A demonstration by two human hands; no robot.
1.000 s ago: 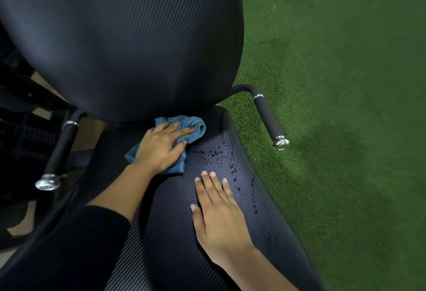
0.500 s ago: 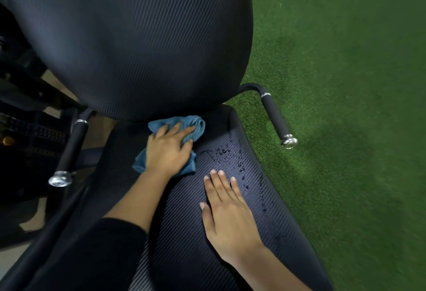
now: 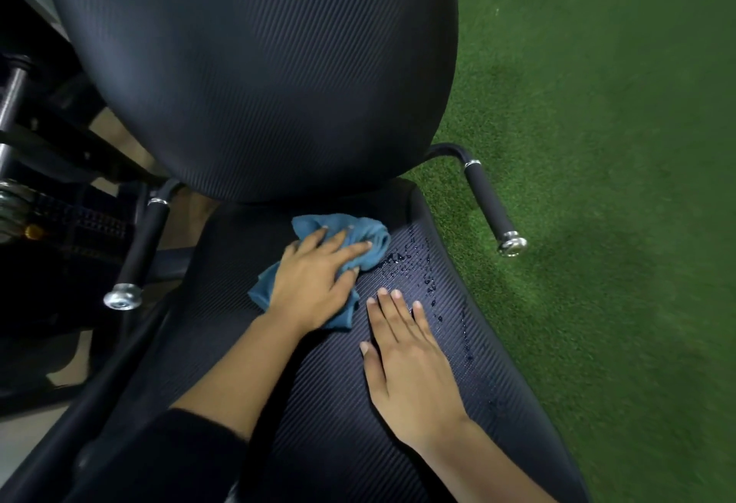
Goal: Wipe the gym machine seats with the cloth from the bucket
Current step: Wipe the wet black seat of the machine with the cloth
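The seat pad (image 3: 326, 415) runs from the frame's centre down to the lower edge. The backrest (image 3: 259, 64) rises behind it and fills the upper centre. The cloth (image 3: 370, 235) lies on the far end of the seat pad, just in front of the backrest's base, under the left hand (image 3: 314, 275). The right hand (image 3: 410, 367) rests flat on the pad, just right of the cloth and nearer the lower edge. Water drops (image 3: 418, 263) sit on the pad right of the cloth, beyond the right hand's fingers (image 3: 394, 315). A handle (image 3: 141, 243) stands beside the pad at mid left. The other handle (image 3: 488, 203) stands at mid right, over the turf floor (image 3: 617, 184), which fills the right side. The machine frame (image 3: 47, 152) lies at far left.
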